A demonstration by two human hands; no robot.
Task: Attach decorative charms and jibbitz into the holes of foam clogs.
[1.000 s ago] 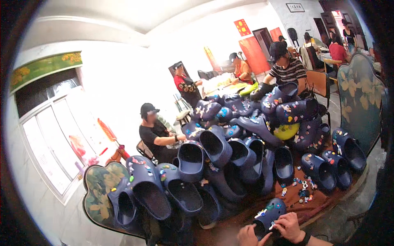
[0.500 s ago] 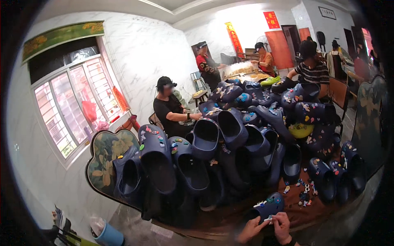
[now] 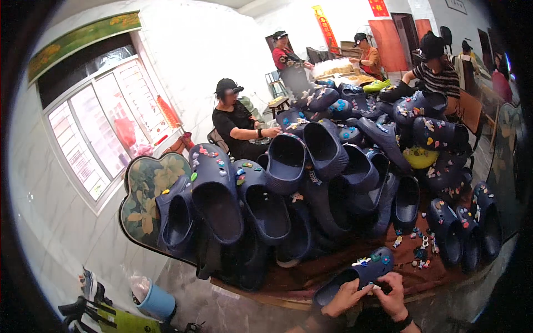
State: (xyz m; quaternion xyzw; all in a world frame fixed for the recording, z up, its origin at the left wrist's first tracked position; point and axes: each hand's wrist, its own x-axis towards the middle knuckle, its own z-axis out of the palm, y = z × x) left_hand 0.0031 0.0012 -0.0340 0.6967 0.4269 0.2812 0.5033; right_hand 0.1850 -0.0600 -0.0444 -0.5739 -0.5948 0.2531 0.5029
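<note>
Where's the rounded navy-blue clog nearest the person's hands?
In the head view, the clog is low, right of centre, beside the left hand, left of the small multicoloured loose charms.

Can't identify white piece point(image 3: 368, 288) between hands point(image 3: 393, 299), too small. Can't see part of shoe point(image 3: 370, 272) behind left hand point(image 3: 345, 298). Can't see full wall frame point(image 3: 457, 6), cropped up top.

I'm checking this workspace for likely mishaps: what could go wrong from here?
The small white piece between the left hand and right hand could slip, being tiny beside the fingers.

The loose charms lie scattered on the brown cloth near the right hand, so a stray knock might scatter them further.

The heaped clogs lean on one another, so one might slide down.
</note>
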